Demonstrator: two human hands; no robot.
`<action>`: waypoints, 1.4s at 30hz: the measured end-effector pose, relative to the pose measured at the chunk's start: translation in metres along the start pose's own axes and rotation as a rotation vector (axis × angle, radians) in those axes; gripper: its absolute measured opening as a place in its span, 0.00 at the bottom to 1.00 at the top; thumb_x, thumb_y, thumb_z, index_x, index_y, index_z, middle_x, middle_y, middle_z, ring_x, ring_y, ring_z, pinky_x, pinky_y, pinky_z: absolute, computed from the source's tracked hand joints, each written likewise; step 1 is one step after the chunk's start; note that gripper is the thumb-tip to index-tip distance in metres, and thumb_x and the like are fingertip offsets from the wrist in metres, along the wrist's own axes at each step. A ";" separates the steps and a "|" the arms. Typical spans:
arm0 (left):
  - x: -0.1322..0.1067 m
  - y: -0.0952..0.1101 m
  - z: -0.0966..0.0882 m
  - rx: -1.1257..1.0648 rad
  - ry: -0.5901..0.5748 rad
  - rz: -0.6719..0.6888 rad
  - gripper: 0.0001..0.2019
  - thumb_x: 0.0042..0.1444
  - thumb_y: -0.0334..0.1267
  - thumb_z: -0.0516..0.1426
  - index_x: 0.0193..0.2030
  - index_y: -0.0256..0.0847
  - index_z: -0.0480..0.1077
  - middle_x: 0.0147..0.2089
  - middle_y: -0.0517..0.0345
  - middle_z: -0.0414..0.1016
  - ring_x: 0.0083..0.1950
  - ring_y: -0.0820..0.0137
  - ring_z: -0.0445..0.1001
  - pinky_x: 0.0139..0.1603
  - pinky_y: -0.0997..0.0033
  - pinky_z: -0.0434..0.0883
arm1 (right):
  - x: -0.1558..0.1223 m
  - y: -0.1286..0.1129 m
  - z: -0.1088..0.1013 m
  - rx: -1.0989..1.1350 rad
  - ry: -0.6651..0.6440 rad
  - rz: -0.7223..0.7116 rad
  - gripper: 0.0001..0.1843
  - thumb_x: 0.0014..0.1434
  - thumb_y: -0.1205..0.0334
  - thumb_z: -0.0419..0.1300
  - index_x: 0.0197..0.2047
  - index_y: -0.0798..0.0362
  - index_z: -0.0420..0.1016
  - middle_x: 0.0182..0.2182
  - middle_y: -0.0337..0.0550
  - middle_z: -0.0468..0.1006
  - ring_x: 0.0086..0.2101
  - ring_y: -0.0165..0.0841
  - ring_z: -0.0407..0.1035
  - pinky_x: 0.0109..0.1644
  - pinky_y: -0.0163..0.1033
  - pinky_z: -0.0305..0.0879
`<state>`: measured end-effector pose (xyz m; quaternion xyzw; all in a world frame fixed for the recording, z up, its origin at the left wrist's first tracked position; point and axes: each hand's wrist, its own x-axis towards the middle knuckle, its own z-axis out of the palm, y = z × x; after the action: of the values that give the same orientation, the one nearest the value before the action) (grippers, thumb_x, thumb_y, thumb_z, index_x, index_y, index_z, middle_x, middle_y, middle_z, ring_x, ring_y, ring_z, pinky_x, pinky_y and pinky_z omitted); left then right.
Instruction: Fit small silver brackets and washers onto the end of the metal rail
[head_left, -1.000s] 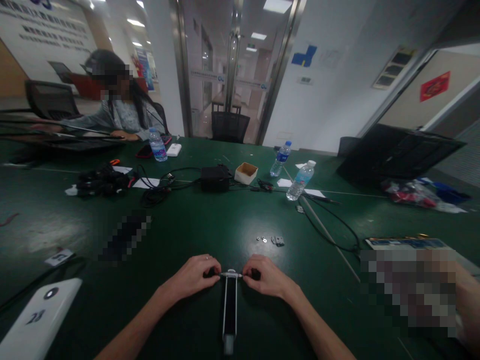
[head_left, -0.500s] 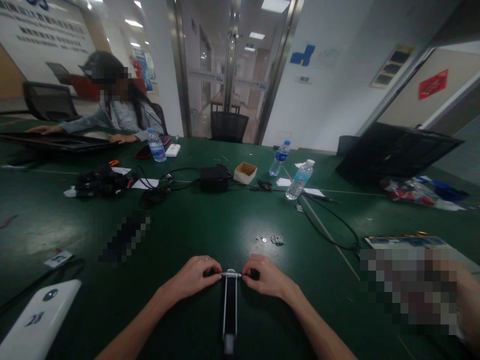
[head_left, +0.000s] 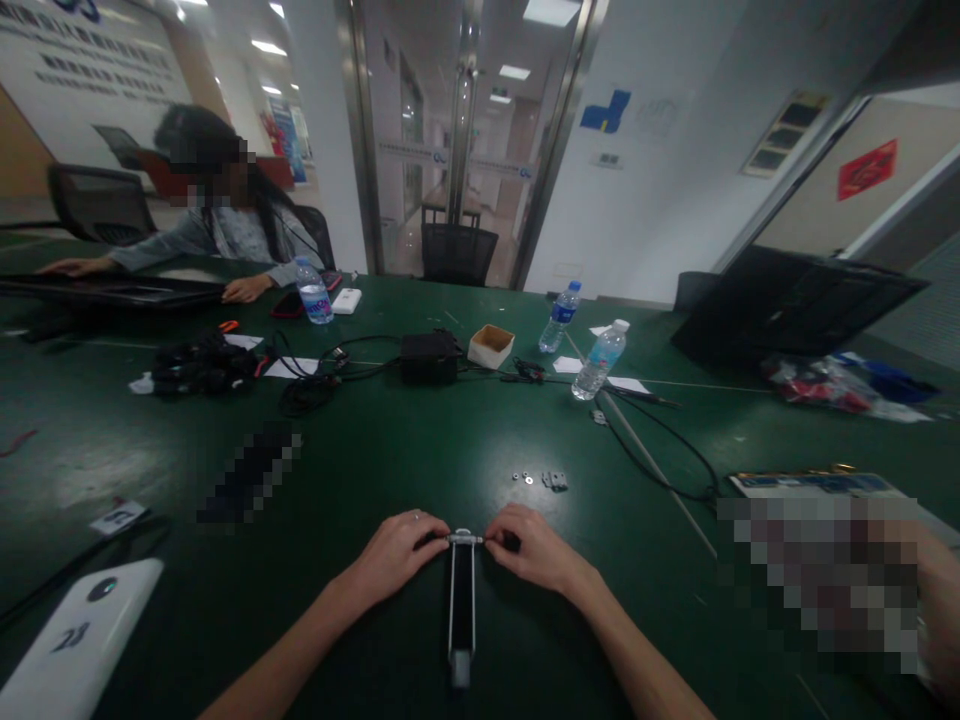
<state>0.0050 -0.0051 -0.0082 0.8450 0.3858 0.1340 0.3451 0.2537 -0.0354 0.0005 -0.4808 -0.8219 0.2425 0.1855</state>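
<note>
My left hand (head_left: 397,550) is left of the black rail's (head_left: 462,605) far end, fingers pinched on the metal pin (head_left: 466,539) crossing that end. Rail lies flat on the green counter (head_left: 420,450), long axis toward me. Right hand (head_left: 529,548) is right of the rail, fingers pinched on the pin's other end. Washers (head_left: 523,478) and a small hinge plate (head_left: 556,481) lie beyond the rail, slightly right.

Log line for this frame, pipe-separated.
left hand: pinches metal pin left end | right hand: pinches right end | metal pin: across far end of black bar on green table
</note>
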 end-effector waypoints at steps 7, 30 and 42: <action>-0.002 -0.004 -0.001 0.048 -0.007 -0.009 0.11 0.65 0.39 0.53 0.51 0.42 0.72 0.50 0.56 0.74 0.49 0.65 0.72 0.50 0.66 0.70 | -0.010 0.043 -0.019 -0.246 0.353 0.165 0.09 0.61 0.67 0.54 0.42 0.53 0.74 0.41 0.49 0.74 0.44 0.40 0.66 0.51 0.45 0.62; -0.002 0.014 -0.008 -0.270 0.138 -0.136 0.16 0.62 0.47 0.52 0.51 0.41 0.69 0.39 0.58 0.76 0.35 0.68 0.73 0.35 0.71 0.70 | 0.004 -0.006 0.024 -0.093 0.415 -0.429 0.14 0.65 0.73 0.49 0.46 0.51 0.74 0.39 0.46 0.76 0.38 0.33 0.69 0.40 0.39 0.68; -0.003 0.019 -0.011 -0.406 -0.028 -0.059 0.19 0.59 0.45 0.56 0.53 0.39 0.70 0.39 0.57 0.75 0.34 0.69 0.71 0.34 0.73 0.67 | 0.003 -0.014 0.035 -0.156 0.399 -0.541 0.13 0.65 0.73 0.52 0.47 0.51 0.74 0.41 0.45 0.78 0.39 0.31 0.69 0.41 0.38 0.66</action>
<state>0.0080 -0.0105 0.0128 0.7481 0.3706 0.1871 0.5177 0.2237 -0.0467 -0.0195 -0.2963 -0.8831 0.0223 0.3630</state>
